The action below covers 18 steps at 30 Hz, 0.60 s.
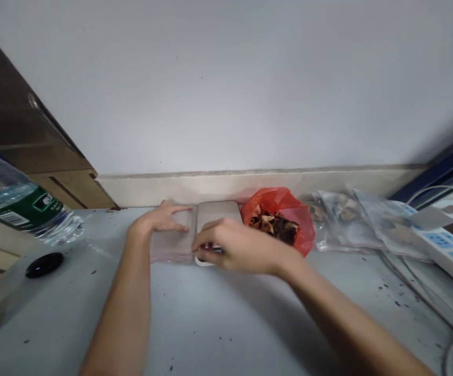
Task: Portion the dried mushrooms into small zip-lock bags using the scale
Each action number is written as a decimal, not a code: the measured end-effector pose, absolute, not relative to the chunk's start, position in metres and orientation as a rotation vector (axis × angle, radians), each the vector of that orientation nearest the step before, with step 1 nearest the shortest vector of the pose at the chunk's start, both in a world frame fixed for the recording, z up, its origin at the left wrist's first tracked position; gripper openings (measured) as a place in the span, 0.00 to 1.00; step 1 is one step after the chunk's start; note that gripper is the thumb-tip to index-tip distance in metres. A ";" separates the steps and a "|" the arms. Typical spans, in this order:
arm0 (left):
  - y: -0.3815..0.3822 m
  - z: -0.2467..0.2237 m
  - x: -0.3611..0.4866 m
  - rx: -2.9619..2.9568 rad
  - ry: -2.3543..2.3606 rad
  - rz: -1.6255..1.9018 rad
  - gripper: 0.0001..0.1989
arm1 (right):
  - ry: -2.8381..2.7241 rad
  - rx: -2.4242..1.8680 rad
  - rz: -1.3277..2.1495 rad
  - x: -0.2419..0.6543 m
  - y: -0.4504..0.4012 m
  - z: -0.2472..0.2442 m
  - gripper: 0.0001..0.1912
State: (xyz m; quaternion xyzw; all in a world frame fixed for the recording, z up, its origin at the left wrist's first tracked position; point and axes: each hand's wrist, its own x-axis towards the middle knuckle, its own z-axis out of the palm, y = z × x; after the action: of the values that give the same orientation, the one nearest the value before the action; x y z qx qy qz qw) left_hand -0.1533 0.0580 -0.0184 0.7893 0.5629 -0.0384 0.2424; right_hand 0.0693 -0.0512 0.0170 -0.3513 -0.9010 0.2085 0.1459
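My left hand (166, 217) lies with fingers spread on a clear plastic bag (171, 245), flat on the table by the wall. Beside the bag is a small pocket-type scale (219, 209) with a pale, flat top. My right hand (226, 244) reaches across the scale's front part and hides much of it. Its thumb and fingertips are pinched together at the bag's right edge. Right of the scale stands an open red plastic bag (275, 196) holding brown dried pieces (267, 222), close to my right wrist.
Several filled clear bags (346, 219) lie on the right, near a white power strip (445, 245) and grey cables (418, 292). A large water bottle (22, 203) and a black oval object (45, 265) are at left. The wall (250, 104) rises behind.
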 end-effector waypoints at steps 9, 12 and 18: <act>0.027 0.033 -0.108 2.290 1.423 0.205 0.34 | -2.444 -1.707 0.756 0.189 -0.054 0.050 0.07; 0.009 0.048 -0.073 2.391 1.249 0.428 0.26 | -2.343 -1.663 0.691 0.203 -0.051 0.049 0.10; -0.012 0.042 -0.008 2.636 0.733 0.579 0.16 | -1.958 -1.818 0.543 0.250 -0.064 0.058 0.15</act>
State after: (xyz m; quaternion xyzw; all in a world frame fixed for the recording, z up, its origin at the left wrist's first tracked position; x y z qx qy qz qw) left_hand -0.0078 -0.0124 0.0418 0.9286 0.2583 0.2038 0.1718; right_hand 0.2495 -0.0645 0.0581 -0.6524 -0.7028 0.1949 0.2062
